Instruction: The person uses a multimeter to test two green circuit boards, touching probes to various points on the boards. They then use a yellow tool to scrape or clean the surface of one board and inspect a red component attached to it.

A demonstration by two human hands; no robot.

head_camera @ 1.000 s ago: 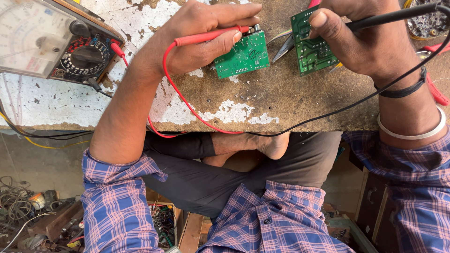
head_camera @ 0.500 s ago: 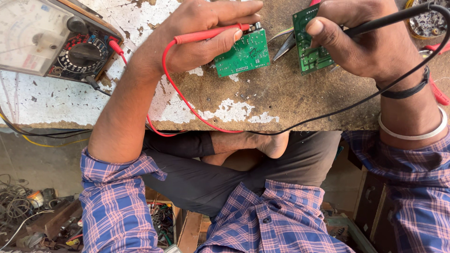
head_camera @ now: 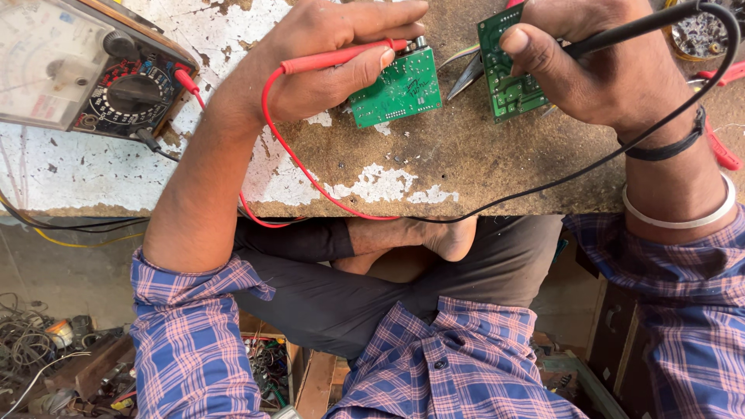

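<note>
Holding steady: red probe (head_camera: 341, 56) and black probe (head_camera: 621, 31) stay gripped.

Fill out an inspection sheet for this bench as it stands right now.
Surface: worn workbench, white paint flaking.
Job's things: two green circuit boards, left board and right board; analog multimeter at far left.
Clutter: pliers between the boards; red-handled tool at right edge.
Grips: left hand holds red probe at the left board; right hand holds black probe at the right board.
Cables: red lead and black lead loop over the bench edge.
Surroundings: wire tangle and scrap on the floor.
</note>
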